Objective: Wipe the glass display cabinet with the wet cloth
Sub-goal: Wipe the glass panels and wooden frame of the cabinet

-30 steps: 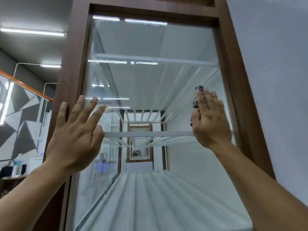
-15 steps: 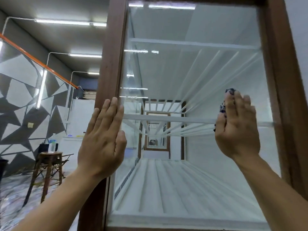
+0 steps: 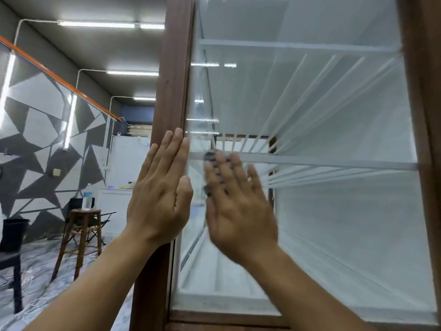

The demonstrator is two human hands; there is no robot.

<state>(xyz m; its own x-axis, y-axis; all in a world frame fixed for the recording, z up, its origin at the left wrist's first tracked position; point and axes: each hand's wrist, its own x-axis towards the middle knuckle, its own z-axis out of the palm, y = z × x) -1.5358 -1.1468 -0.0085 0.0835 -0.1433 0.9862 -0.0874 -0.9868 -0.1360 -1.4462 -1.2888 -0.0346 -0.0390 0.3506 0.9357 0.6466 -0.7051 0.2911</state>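
The glass display cabinet fills the right of the head view, with a brown wooden frame and white shelves inside. My left hand lies flat with fingers together against the left frame post, holding nothing. My right hand, blurred by motion, presses a dark patterned cloth flat against the glass just right of the left post. Only the cloth's top and left edges peek out past my fingers.
A wooden stool with a plastic bottle on it stands at the left, beside a dark bin and a black chair. A grey-and-white patterned wall runs behind them. White cable lies on the floor.
My right hand has swept the cloth leftward across the glass, from near the right frame to beside the left post. The view has shifted left; my left hand stays on the frame.
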